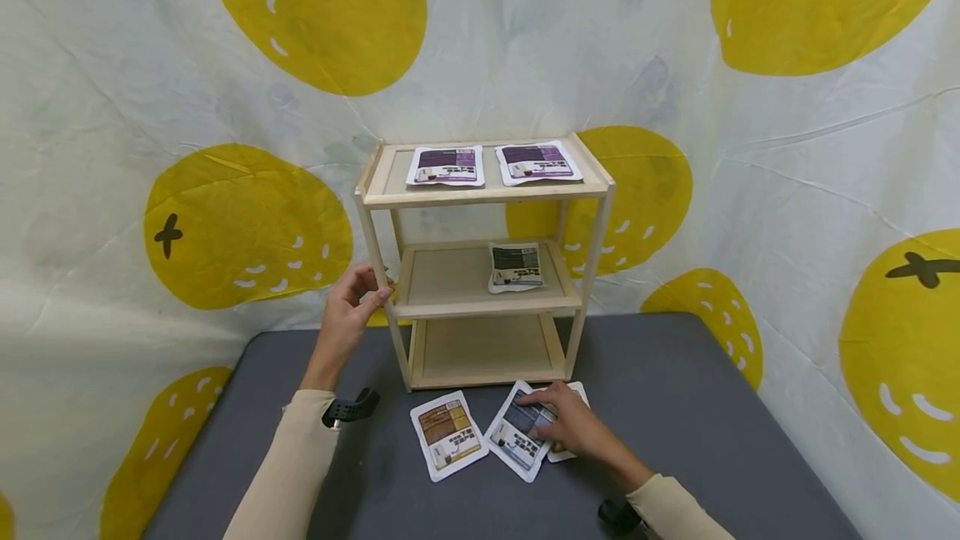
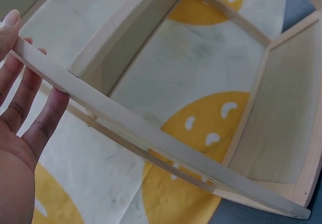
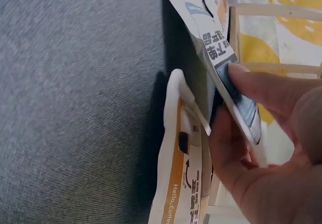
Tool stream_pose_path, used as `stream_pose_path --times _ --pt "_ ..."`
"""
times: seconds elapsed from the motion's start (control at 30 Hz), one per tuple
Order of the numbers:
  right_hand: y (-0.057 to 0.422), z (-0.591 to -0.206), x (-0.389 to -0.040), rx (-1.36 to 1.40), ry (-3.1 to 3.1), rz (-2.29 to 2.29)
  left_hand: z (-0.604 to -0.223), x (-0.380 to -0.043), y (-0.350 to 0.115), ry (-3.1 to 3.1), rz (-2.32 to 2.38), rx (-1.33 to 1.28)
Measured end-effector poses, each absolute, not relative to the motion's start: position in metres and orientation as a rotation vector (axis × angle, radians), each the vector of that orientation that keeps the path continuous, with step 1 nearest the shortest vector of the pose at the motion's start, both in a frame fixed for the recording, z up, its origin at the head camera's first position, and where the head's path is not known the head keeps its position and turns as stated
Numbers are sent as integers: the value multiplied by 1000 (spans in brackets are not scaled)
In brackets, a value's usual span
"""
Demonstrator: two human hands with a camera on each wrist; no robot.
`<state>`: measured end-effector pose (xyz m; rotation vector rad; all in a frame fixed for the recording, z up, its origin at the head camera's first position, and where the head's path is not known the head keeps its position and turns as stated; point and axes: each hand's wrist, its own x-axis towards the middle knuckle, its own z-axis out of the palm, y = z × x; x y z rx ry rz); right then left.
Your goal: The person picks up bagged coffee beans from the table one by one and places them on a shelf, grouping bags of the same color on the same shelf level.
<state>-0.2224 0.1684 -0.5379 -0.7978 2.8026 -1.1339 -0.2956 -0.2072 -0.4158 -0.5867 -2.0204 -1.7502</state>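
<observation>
The blue-labelled packet (image 1: 516,432) is in the right hand (image 1: 576,425), pinched between thumb and fingers; the right wrist view shows it tilted, the thumb against its printed face. That hand reaches in from the lower right, the beige right sleeve (image 1: 671,502) and a dark wrist strap (image 1: 618,515) behind it. An orange-edged packet (image 3: 173,183) lies just under it, partly hidden by it from the head view, and a brown-and-yellow packet (image 1: 448,436) lies flat to its left. The left hand (image 1: 351,302) is held higher, its forearm slanting up out of the left sleeve (image 1: 285,465); thumb on one side, fingers on the other, it grips the near left post (image 1: 372,248) of a wooden rack (image 1: 487,308). Beyond and above the right hand, a green packet (image 1: 517,265) rests on the rack's middle board and two purple packets (image 1: 448,167) on the top one. Below both hands spreads a dark grey surface (image 1: 712,432); behind and around them hangs white cloth (image 1: 480,40) printed with large yellow fruit (image 1: 247,223).
</observation>
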Motion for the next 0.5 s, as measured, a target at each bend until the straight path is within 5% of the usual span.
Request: stream_pose_path --times 0.5 --pt "171 -532 -225 -811 2605 -1306 -416 -294 -207 -2033 -1750 -585"
